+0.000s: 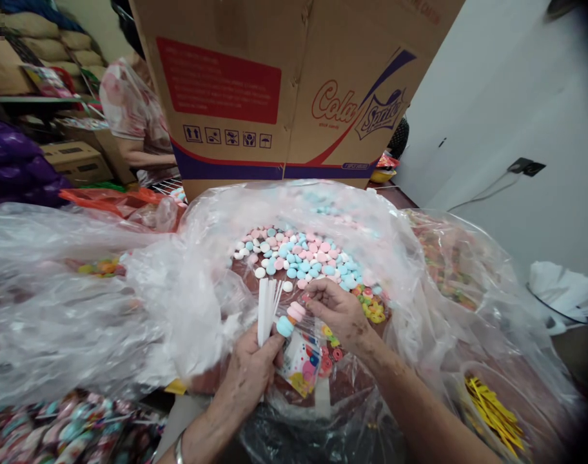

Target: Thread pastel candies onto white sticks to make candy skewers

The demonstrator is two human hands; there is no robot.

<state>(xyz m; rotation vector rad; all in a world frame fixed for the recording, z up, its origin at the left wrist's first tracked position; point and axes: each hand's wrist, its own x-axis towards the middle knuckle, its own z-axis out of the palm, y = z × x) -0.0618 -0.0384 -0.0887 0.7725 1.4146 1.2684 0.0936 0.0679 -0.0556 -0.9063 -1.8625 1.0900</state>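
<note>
My left hand (256, 362) is closed round a bundle of white sticks (265, 309) and a candy skewer (292, 318) with blue and pink marshmallow-like pieces and an orange bit between them. At the skewer's upper end, my right hand (340, 312) pinches a small reddish candy; its exact shape is too small to tell. Pink, blue and white round candies (303, 254) lie heaped beyond both hands. Yellow-green gummy candies (374, 306) are to the right, and red gummy rings (329, 357) sit below my right hand. Beside my left hand lies a printed plastic packet (301, 364).
A large cardboard carton (294, 96) stands behind the clear plastic sheeting (202, 258). Yellow twist ties (494, 412) fill a tub at the lower right. Wrapped candies (71, 428) are piled at the lower left. Another person (137, 122) sits behind the carton's left side.
</note>
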